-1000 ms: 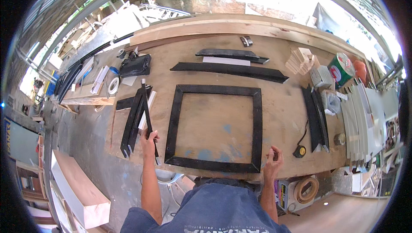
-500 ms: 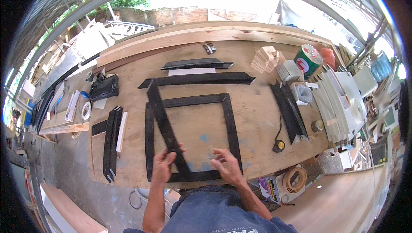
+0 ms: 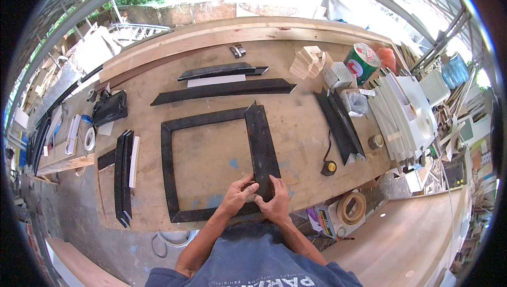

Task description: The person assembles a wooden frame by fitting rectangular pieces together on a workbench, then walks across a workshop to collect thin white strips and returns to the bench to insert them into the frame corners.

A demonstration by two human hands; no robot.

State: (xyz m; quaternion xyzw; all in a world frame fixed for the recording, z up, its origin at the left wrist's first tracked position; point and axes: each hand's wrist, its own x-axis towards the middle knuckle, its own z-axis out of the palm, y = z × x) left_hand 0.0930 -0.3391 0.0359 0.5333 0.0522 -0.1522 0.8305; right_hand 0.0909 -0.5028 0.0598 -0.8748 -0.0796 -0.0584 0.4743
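Observation:
A black rectangular frame (image 3: 168, 173) with mitred corners lies flat on the wooden workbench in front of me. Over its right side is a loose black moulding strip (image 3: 262, 142) with angled ends, which largely covers that side. Both hands are at the strip's near end. My left hand (image 3: 238, 196) closes on its left edge, thumb toward the strip. My right hand (image 3: 274, 200) holds the right edge, its fingers bent over the top. Whether the strip rests on the frame or is slightly raised, I cannot tell.
More black strips lie beyond the frame (image 3: 224, 91), on the left (image 3: 124, 179) and on the right (image 3: 340, 126). A tape measure (image 3: 328, 168) sits right of the frame. Wood offcuts (image 3: 308, 62), a green can (image 3: 362, 64) and white panels (image 3: 404, 120) stand farther right.
The strip has moved right, from slanting across the frame's left part to lying along its right side. My right hand, empty before, now grips it too. The view has shifted slightly right.

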